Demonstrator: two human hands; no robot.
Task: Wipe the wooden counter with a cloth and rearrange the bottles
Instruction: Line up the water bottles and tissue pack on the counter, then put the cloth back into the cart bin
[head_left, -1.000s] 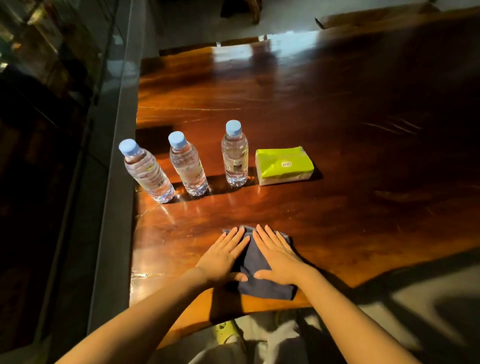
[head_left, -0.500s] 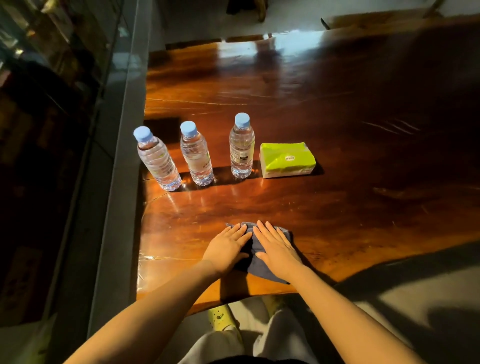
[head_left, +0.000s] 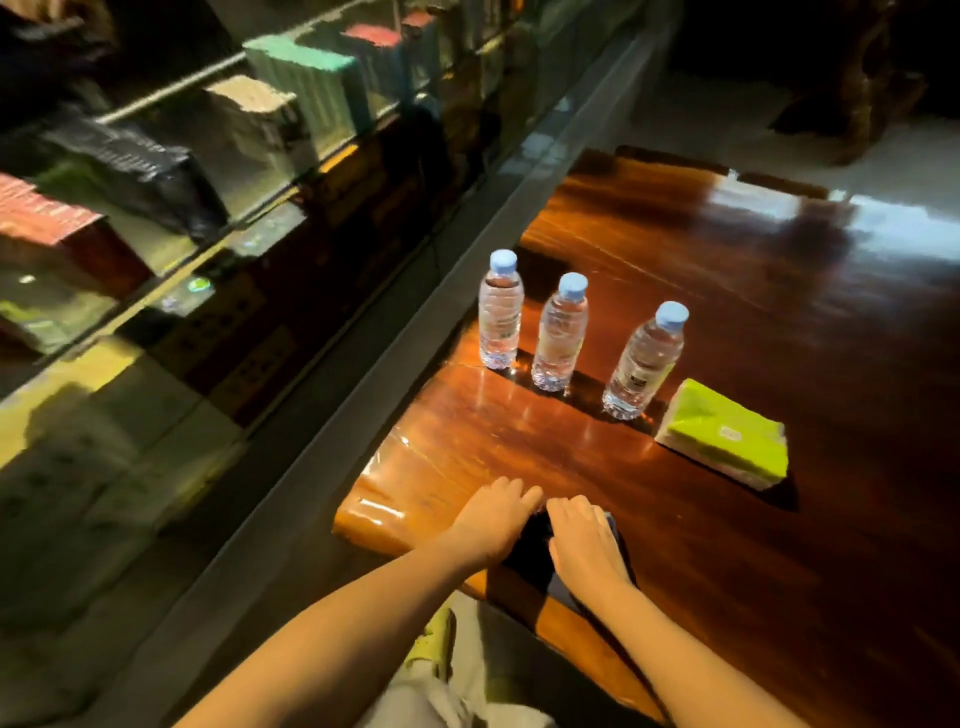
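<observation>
Three clear water bottles with blue caps stand in a row on the glossy wooden counter (head_left: 737, 291): the left bottle (head_left: 500, 317), the middle bottle (head_left: 560, 338) and the right bottle (head_left: 643, 366). A dark blue cloth (head_left: 531, 553) lies near the counter's front edge, mostly hidden under my hands. My left hand (head_left: 493, 519) and my right hand (head_left: 587, 543) rest side by side on it with the fingers curled down onto the fabric. The bottles are well beyond my fingertips.
A lime-green tissue pack (head_left: 727, 439) lies just right of the right bottle. A grey ledge (head_left: 415, 338) borders the counter's left side, and beyond it is a glass display cabinet (head_left: 218, 171) with boxes. My yellow-green shoe (head_left: 431, 649) shows below the counter edge.
The view has swung to the left, bringing the glass cabinet into sight. My hands have stayed on the cloth, with the fingers now curled instead of spread flat. The bottles have not moved.
</observation>
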